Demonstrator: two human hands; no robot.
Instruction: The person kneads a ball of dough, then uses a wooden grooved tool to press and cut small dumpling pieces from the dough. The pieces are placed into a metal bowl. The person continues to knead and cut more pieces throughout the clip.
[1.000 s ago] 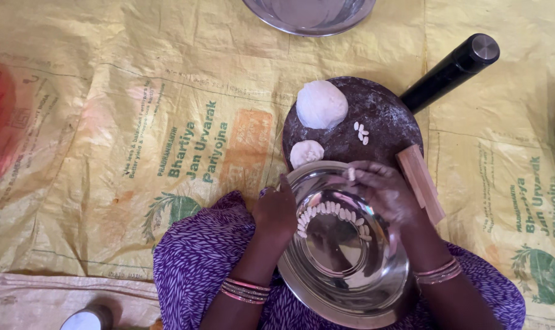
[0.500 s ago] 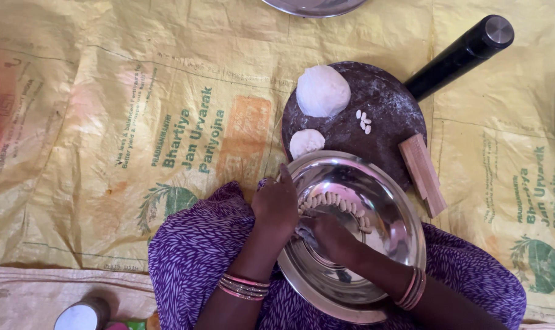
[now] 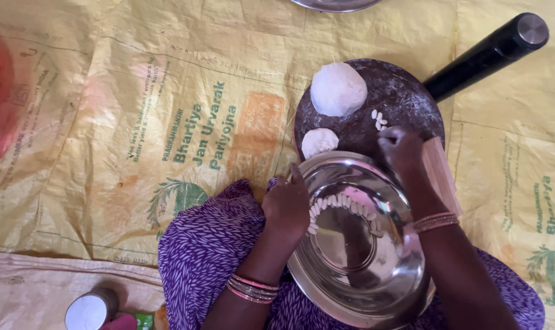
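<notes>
1. Sacking (image 3: 167, 91), yellow with green print, covers the floor across the whole view, and everything else lies on it.
2. Purple patterned cloth (image 3: 210, 244) of the person's lap fills the 6 o'clock edge, under the bowl.
3. A steel bowl (image 3: 375, 287) rests on the lap at about 5 o'clock of the view; a curved row of small white dough pieces (image 3: 338, 205) lines its inner wall toward 11 o'clock.
4. A round dark board (image 3: 405, 98) lies at 1 o'clock, its near edge hidden behind the bowl's rim.
5. A black rolling pin (image 3: 491, 52) with a steel end slants off the board toward 2 o'clock.
6. The large dough ball (image 3: 338, 88) sits at 11 o'clock on the board; a smaller dough lump (image 3: 319, 142) lies at the board's 8 o'clock, just beside the bowl's rim.
7. The left hand (image 3: 288, 205) grips the bowl's rim at its 10 o'clock, fingers curled over the edge.
8. The right hand (image 3: 402, 146) reaches over the bowl's far rim onto the board, fingers bunched; whether they pinch anything, I cannot tell.
9. A few loose dough bits (image 3: 379, 119) lie just beyond those fingertips.
10. A wooden block (image 3: 442, 174) lies at 3 o'clock of the right hand.
</notes>
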